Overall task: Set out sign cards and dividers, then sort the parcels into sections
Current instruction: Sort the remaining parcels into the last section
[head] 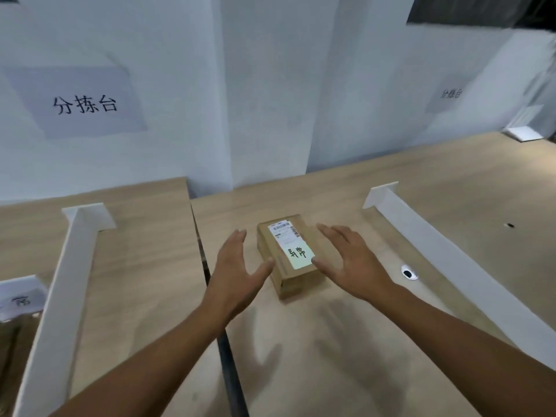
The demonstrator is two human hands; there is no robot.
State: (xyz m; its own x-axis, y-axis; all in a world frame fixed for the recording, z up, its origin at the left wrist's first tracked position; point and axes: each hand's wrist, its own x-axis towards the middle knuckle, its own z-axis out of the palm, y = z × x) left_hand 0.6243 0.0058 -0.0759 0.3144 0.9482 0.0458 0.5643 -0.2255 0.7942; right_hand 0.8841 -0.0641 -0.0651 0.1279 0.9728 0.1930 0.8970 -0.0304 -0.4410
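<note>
A small brown cardboard parcel (293, 266) with a white shipping label and handwritten characters lies on the wooden table (346, 341), between two white dividers. My left hand (237, 266) is spread just left of the parcel, its thumb close to the box edge. My right hand (350, 260) hovers at the parcel's right side, thumb tip touching the label's corner. Neither hand grips the box. The left divider (60, 296) and the right divider (451, 257) stand upright on the table. A white sign card (21, 297) with a handwritten character stands at the far left.
A paper sign (84, 103) with printed characters hangs on the white wall behind. A dark gap (210, 284) runs between two tabletops. A white cable grommet (409, 272) sits right of the parcel. A second paper sign (451, 93) hangs on the far right wall.
</note>
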